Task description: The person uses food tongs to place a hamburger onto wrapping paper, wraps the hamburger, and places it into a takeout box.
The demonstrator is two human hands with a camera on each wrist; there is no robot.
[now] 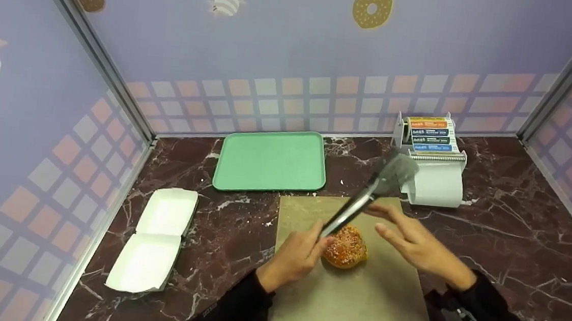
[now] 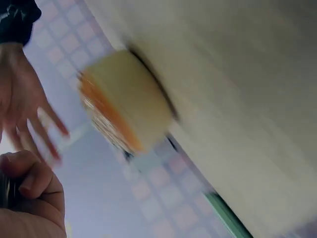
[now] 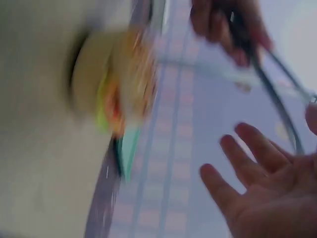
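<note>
- So the star here is the round, golden-brown seeded burger bun [image 1: 345, 252], sitting right side up on a square sheet of tan paper [image 1: 351, 303]. Right wrist view is super blurry, but you can make out green and reddish filling poking out one side.
- Left hand [image 1: 294, 255] has its fingers wrapped round the handle end of a pair of black-and-silver metal tongs [image 1: 353, 210]. They slant up and away over the paper, with the broad far end near the roll dispenser.
- Right hand [image 1: 415, 242] is just beside the tongs, fingers spread, palm facing in, not gripping anything. Can't tell if a fingertip brushes the metal.
- Neither hand seems to be on the burger; in the wrist views it stands apart from both.
- Progress-wise, I'd call the stacking done: top's on, filling's in.
- Wrapping or boxing, if you count those, hasn't been done: the paper lies flat under the burger, and the white hinged clamshell box [image 1: 167, 212] is open, off to the left.
- Green rectangular tray [image 1: 270, 162] is at the back, and the white dispenser with colourful label rolls [image 1: 430, 146] stands back right, all on a dark red marbled counter [image 1: 495, 223].
</note>
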